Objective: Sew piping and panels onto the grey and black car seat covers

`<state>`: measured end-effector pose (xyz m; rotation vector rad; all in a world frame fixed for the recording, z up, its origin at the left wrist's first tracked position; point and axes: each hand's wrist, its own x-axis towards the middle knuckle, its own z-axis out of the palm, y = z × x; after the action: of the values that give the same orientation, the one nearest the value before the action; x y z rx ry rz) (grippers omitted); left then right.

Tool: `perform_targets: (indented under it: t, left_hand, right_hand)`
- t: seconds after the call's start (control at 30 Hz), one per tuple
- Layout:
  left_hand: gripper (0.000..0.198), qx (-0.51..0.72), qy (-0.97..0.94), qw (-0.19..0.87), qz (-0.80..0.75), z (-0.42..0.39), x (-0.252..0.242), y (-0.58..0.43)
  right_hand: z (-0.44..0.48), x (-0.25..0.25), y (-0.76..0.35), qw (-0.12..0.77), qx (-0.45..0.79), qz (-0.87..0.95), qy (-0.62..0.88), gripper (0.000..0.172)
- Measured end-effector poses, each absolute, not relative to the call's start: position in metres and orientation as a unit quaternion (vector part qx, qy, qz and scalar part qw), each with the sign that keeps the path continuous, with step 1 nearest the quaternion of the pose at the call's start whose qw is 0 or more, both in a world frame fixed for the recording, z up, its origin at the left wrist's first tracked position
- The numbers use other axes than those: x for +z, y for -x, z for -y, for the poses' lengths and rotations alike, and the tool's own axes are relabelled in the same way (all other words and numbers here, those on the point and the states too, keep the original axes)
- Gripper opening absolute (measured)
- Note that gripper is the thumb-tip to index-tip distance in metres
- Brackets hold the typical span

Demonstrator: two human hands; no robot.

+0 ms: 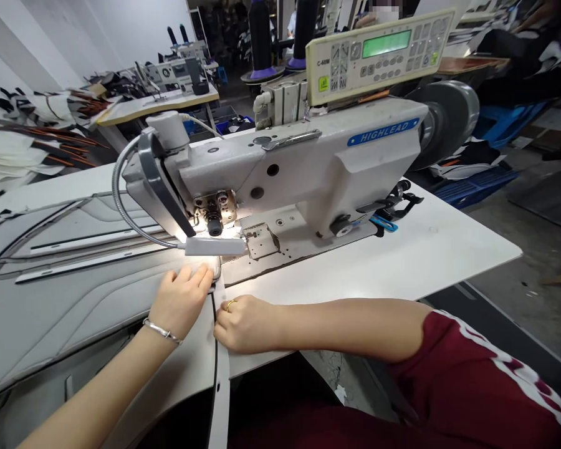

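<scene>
A large pale grey fabric panel (pixel 65 305) with stitched seams lies across the table left of the sewing machine (pixel 303 168). My left hand (pixel 180 299) rests flat on its right edge, fingers stretched toward the needle area (pixel 214 224). A narrow white strip (pixel 222 368) runs from the presser foot down over the table edge. My right hand (pixel 243 321), wearing a gold ring, has its fingers curled and pinched on this strip beside the panel's dark seam edge.
A small lamp (pixel 215 246) on a flexible neck lights the needle plate. The machine's control panel (pixel 378 53) sits on top. The white table (pixel 402 255) extends right. Another sewing table (pixel 159 103) and piles of fabric pieces (pixel 32 137) stand at the back left.
</scene>
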<state>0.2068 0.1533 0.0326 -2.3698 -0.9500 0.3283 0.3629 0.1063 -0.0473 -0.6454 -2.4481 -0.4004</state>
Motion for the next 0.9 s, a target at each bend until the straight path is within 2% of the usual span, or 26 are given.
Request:
perform_targets:
  t: [0.4, 0.57, 0.63, 0.73, 0.83, 0.9]
  left_hand:
    - [0.044, 0.105, 0.880, 0.281, 0.369, -0.177, 0.033, -0.221]
    - [0.042, 0.124, 0.874, 0.257, 0.393, -0.178, 0.042, -0.218]
    - [0.046, 0.145, 0.882, 0.215, 0.393, -0.181, 0.057, -0.198]
    - [0.062, 0.178, 0.876, 0.193, 0.404, -0.192, 0.087, -0.155]
    - [0.068, 0.206, 0.876, 0.152, 0.408, -0.204, 0.113, -0.129]
    - [0.068, 0.200, 0.894, 0.127, 0.381, -0.208, 0.126, -0.133]
  right_hand:
    - [-0.124, -0.046, -0.366, 0.250, -0.104, 0.915, 0.299, 0.019]
    - [-0.126, -0.045, -0.368, 0.259, -0.002, 0.914, 0.312, 0.012]
    - [-0.124, -0.043, -0.368, 0.297, 0.036, 0.899, 0.321, 0.017]
    - [-0.122, -0.036, -0.363, 0.331, 0.032, 0.899, 0.284, 0.035]
    - [-0.127, -0.024, -0.344, 0.263, 0.024, 0.927, 0.266, 0.050]
    - [-0.134, -0.014, -0.323, 0.222, 0.033, 0.926, 0.303, 0.050]
